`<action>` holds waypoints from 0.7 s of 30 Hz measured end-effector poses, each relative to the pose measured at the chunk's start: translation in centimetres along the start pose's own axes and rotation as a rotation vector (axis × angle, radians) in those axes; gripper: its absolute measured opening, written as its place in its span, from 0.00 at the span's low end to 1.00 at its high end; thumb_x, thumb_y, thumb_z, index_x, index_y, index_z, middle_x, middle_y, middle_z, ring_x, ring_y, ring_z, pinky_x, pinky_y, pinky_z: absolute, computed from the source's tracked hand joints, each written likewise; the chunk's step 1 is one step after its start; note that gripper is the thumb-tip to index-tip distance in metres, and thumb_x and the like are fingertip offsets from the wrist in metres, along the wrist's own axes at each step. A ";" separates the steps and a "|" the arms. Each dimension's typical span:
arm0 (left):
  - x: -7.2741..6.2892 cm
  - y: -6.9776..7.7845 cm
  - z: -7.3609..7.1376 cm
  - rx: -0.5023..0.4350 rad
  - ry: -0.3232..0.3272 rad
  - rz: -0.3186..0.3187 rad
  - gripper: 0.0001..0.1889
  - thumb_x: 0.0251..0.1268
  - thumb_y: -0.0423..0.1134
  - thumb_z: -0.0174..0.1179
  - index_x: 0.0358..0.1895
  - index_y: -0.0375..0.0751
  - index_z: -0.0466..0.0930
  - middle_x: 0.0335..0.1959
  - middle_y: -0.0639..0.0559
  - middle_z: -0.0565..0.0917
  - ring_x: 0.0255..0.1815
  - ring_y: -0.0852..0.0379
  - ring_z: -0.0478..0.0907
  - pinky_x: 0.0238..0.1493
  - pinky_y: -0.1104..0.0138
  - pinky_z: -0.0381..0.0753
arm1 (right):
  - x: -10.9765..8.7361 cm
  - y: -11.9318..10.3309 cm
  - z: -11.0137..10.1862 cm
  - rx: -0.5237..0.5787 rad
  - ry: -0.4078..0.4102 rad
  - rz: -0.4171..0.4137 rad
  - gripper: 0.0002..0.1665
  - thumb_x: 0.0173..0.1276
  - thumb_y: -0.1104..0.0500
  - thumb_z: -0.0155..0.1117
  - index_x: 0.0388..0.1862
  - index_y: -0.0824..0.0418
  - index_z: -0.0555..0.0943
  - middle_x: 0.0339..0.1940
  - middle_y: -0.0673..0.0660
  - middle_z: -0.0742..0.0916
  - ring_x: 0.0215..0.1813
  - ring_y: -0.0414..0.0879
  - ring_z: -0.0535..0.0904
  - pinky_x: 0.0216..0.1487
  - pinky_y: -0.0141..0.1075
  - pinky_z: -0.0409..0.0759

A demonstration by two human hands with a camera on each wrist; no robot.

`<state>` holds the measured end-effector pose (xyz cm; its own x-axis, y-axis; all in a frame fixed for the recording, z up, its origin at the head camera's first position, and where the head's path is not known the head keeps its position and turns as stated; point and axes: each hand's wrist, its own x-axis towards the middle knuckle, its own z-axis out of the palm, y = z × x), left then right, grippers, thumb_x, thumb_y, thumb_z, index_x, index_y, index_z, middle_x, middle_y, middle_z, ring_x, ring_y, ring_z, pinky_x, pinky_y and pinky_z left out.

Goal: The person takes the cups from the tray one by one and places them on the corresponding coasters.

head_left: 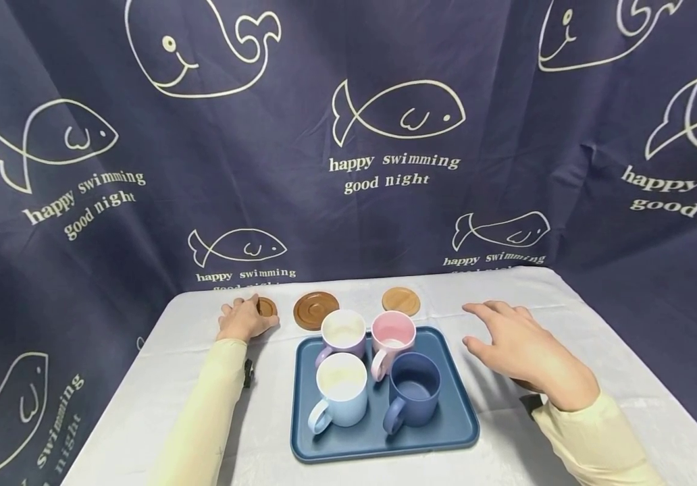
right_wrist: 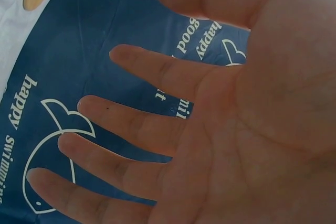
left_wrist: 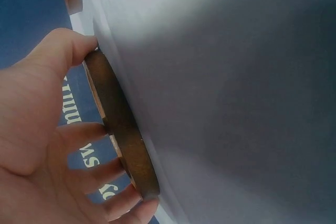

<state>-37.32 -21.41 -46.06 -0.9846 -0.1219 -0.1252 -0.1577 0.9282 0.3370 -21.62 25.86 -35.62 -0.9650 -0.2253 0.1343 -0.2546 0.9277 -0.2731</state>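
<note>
At the table's far left my left hand [head_left: 241, 319] holds a round brown wooden coaster [head_left: 267, 307]. The left wrist view shows its rim [left_wrist: 123, 124] between the thumb at one end and the fingers at the other; the coaster lies at or just over the white cloth, I cannot tell which. My right hand [head_left: 521, 344] hovers right of the blue tray [head_left: 385, 451], fingers spread and holding nothing. A darker wooden coaster [head_left: 316, 310] and a light wooden coaster [head_left: 401, 301] lie behind the tray.
On the tray stand a purple-and-white mug [head_left: 344, 331], a pink mug [head_left: 394, 330], a light blue mug [head_left: 342, 391] and a dark blue mug [head_left: 414, 390]. A navy curtain [head_left: 385, 229] with fish drawings hangs behind the white-clothed table [head_left: 160, 378].
</note>
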 end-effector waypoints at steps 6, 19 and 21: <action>0.0 -0.5 0.3 0.006 0.001 0.007 0.51 0.59 0.59 0.67 0.81 0.36 0.58 0.70 0.24 0.67 0.64 0.25 0.61 0.65 0.34 0.64 | -0.1 -0.1 0.1 0.004 -0.001 0.002 0.35 0.69 0.47 0.67 0.73 0.58 0.75 0.67 0.68 0.79 0.62 0.73 0.74 0.57 0.69 0.74; -1.6 -0.9 -0.8 -0.015 -0.015 0.018 0.52 0.61 0.63 0.67 0.80 0.36 0.58 0.71 0.23 0.65 0.66 0.21 0.60 0.62 0.31 0.65 | -0.2 0.3 -0.5 0.001 -0.009 0.009 0.36 0.70 0.46 0.66 0.73 0.58 0.74 0.68 0.69 0.79 0.62 0.73 0.74 0.55 0.69 0.74; -1.9 -1.0 -1.2 -0.017 0.007 0.026 0.51 0.62 0.63 0.66 0.80 0.35 0.58 0.72 0.22 0.63 0.66 0.21 0.60 0.62 0.30 0.64 | -0.2 0.4 -0.6 0.001 -0.010 0.010 0.36 0.70 0.46 0.66 0.73 0.58 0.74 0.68 0.69 0.79 0.62 0.73 0.73 0.56 0.69 0.73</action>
<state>-35.42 -22.49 -45.02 -0.9889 -0.1000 -0.1096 -0.1330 0.9248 0.3564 -21.49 26.41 -35.19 -0.9680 -0.2193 0.1220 -0.2452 0.9297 -0.2748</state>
